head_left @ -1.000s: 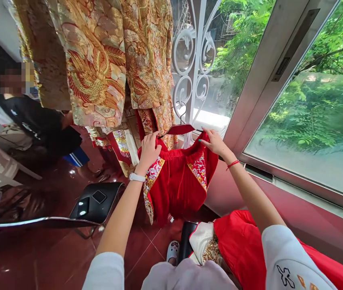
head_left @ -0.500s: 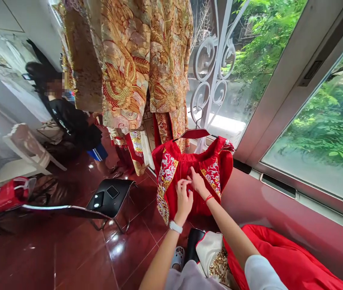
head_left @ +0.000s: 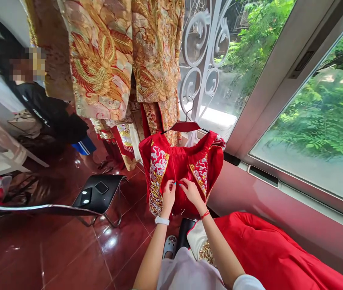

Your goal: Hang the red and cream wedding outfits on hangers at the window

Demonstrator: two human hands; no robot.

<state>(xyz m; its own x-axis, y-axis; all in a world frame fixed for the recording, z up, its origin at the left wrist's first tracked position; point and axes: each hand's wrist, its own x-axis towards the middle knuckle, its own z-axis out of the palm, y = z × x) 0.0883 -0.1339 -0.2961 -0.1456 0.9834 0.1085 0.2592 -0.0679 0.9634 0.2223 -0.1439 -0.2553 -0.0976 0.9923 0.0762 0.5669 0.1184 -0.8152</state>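
Note:
A red garment (head_left: 180, 161) with embroidered silver and gold panels hangs in front of me from a dark red hanger (head_left: 185, 127). My left hand (head_left: 169, 195) is closed in a pinch at the middle of its front. Beside it, my right hand (head_left: 191, 191) pinches too, and the two sets of fingertips almost meet. Thin red cords (head_left: 175, 171) run down from the gathered neckline to the fingers. Small turquoise specks show at the fingertips; I cannot tell whether they are beads or nails.
Long gold embroidered robes (head_left: 102, 68) hang at the upper left. A black chair (head_left: 105, 197) bears two phone-like dark items. Red cloth (head_left: 265, 245) lies at the lower right, by the window wall. At far left stands a person in black (head_left: 44, 104).
My hands were higher on the garment with looser fingers; both have come down and now pinch close together. The view has turned, shifting the surroundings leftward.

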